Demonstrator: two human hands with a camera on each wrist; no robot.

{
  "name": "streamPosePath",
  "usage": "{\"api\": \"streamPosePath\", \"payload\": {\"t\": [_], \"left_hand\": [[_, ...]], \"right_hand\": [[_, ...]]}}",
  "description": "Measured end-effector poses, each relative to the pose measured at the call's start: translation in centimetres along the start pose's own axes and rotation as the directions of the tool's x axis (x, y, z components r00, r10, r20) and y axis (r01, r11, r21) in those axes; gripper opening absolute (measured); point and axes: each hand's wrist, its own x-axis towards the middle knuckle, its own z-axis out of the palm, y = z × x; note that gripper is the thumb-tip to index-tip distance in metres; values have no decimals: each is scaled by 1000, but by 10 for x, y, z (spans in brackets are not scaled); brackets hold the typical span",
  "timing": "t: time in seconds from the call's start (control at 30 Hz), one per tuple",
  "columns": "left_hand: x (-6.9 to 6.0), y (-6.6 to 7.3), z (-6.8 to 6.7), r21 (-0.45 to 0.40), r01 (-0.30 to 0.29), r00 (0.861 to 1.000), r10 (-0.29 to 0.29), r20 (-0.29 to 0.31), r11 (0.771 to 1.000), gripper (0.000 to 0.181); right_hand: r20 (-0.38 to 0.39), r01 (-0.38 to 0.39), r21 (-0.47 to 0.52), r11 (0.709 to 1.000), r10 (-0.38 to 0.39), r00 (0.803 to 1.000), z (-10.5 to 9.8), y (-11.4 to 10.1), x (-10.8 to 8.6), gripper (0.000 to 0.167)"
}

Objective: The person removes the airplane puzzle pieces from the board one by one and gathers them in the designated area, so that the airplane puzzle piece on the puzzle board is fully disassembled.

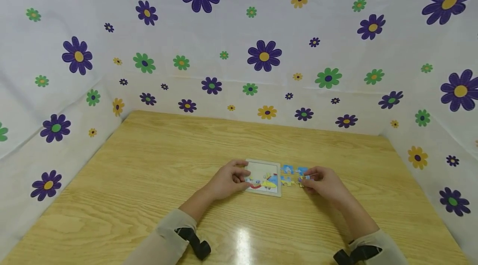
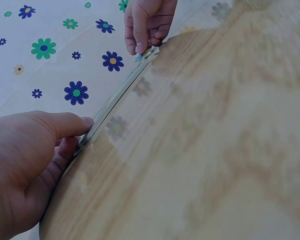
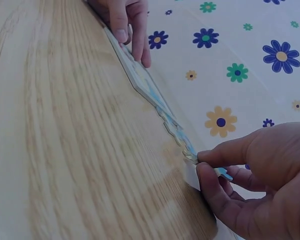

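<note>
A square puzzle board (image 1: 279,180) with a pale rim lies flat on the table, with part of a colourful picture filled in along its lower and right side. My left hand (image 1: 228,180) holds the board's left edge, thumb at the near corner and fingers curled at the far side. To the right of the board, my right hand (image 1: 326,184) pinches a small puzzle piece (image 3: 190,157) between thumb and forefinger, low at the table. Loose blue pieces (image 1: 287,169) and a yellowish piece (image 1: 286,181) lie between board and right hand. The fingers partly cover another blue piece (image 1: 301,170).
The wooden table (image 1: 179,144) extends around the board on all sides. White cloth (image 1: 224,24) printed with flowers stands behind it and along both sides. A black strap with a camera (image 1: 196,242) is on the left wrist, another (image 1: 358,253) on the right.
</note>
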Motion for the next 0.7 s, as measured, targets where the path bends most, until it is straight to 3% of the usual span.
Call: {"api": "streamPosePath", "payload": {"t": [0.33, 0.7], "left_hand": [[0, -3, 1, 21, -9, 1000, 9, 3, 1000, 34], [0, 1, -1, 8, -20, 1000, 20, -6, 1000, 33]], "right_hand": [[-59, 25, -159, 987, -35, 998, 2, 2, -1, 24], [-35, 28, -125, 992, -33, 999, -1, 3, 1, 27]]}}
